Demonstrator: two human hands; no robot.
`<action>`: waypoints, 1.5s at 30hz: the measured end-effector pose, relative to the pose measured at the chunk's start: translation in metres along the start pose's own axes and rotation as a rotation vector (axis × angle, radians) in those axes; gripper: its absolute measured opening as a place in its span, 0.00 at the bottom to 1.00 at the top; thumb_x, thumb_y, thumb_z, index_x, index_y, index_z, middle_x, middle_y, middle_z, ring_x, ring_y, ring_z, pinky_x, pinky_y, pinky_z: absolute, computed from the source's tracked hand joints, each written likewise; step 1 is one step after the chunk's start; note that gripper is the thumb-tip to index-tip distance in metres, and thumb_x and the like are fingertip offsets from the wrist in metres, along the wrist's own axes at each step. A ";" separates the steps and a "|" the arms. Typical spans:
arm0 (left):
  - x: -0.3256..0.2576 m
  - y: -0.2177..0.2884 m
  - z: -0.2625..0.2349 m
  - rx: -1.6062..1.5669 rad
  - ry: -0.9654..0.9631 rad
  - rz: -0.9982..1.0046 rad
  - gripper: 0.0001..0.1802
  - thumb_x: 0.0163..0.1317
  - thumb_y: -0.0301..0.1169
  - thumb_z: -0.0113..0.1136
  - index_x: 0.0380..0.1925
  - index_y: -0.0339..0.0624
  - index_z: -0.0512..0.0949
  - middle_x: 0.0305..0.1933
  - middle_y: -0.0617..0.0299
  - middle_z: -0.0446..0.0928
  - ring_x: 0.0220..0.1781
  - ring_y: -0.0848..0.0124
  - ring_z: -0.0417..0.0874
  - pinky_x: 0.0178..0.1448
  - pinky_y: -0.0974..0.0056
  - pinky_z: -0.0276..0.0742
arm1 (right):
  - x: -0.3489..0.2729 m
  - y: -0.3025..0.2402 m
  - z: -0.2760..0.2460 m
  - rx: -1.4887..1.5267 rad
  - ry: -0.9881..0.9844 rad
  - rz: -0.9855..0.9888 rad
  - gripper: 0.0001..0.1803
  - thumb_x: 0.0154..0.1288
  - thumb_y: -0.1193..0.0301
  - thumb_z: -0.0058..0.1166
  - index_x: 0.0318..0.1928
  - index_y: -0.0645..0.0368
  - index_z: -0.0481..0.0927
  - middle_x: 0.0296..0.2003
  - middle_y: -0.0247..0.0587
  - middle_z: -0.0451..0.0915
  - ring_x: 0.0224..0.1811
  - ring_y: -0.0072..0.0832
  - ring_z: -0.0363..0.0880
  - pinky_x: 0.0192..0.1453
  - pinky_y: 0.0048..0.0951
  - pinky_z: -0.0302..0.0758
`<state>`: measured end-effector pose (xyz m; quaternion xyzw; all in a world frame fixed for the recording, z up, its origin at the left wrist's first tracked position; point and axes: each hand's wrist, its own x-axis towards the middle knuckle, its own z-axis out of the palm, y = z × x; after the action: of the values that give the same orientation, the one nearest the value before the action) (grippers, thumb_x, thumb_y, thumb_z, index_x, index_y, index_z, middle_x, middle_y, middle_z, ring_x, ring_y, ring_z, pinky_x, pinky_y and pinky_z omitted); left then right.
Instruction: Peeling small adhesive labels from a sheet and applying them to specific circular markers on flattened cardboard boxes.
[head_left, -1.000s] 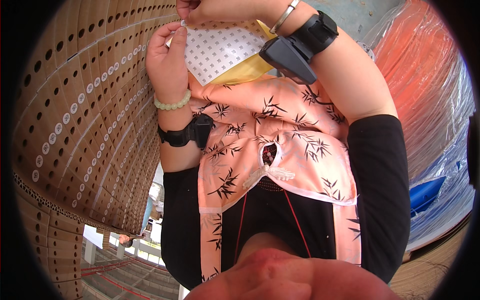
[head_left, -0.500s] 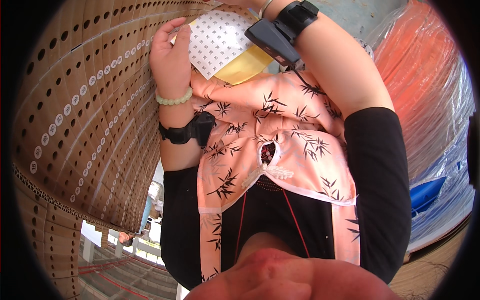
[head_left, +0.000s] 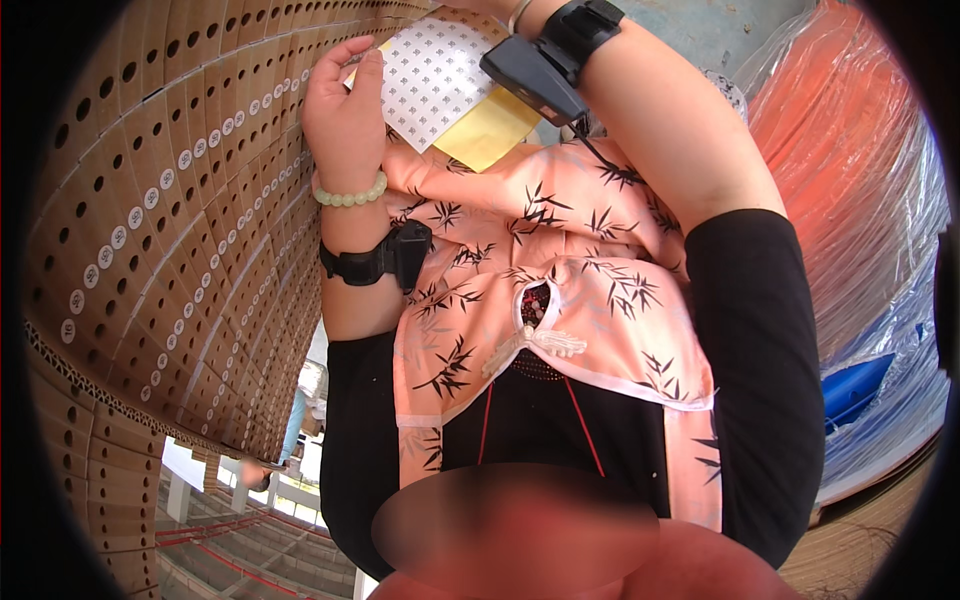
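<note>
My left hand [head_left: 342, 105], with a pale green bead bracelet at the wrist, is closed on the left edge of a white sticker sheet [head_left: 440, 85]. Rows of small dark printed marks cover this sheet. Beneath it a yellow backing sheet [head_left: 488, 132] sticks out at the lower right. At the upper edge of the view, my right hand [head_left: 482, 5] is mostly cut off beside the sheet's top. Its fingers are hidden. Both wrists carry black strapped devices, and the right one overlaps the sheet's right side.
Along the left rises a stack of brown cardboard cartons [head_left: 130, 200] with round holes and rows of round white labels. Clear film wraps orange and blue goods [head_left: 850, 150] at the right. A person [head_left: 254, 474] stands in the distance at the lower left.
The sheets have tilted and shifted slightly, with a corner of the yellow one now pointing lower. My right forearm has moved a little to the left. My left hand keeps its hold.
</note>
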<state>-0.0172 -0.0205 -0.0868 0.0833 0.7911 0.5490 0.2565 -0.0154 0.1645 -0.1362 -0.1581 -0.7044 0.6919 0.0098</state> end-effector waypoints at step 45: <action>-0.002 -0.002 -0.001 0.020 -0.022 -0.044 0.10 0.64 0.26 0.58 0.44 0.35 0.76 0.36 0.62 0.80 0.36 0.79 0.77 0.41 0.74 0.74 | -0.001 0.008 0.025 -0.047 0.232 -0.063 0.08 0.54 0.71 0.52 0.31 0.63 0.78 0.23 0.56 0.79 0.29 0.45 0.81 0.36 0.39 0.76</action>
<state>-0.0157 -0.0227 -0.0881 0.0747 0.7953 0.5344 0.2763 -0.0189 0.1402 -0.1452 -0.2153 -0.7192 0.6515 0.1092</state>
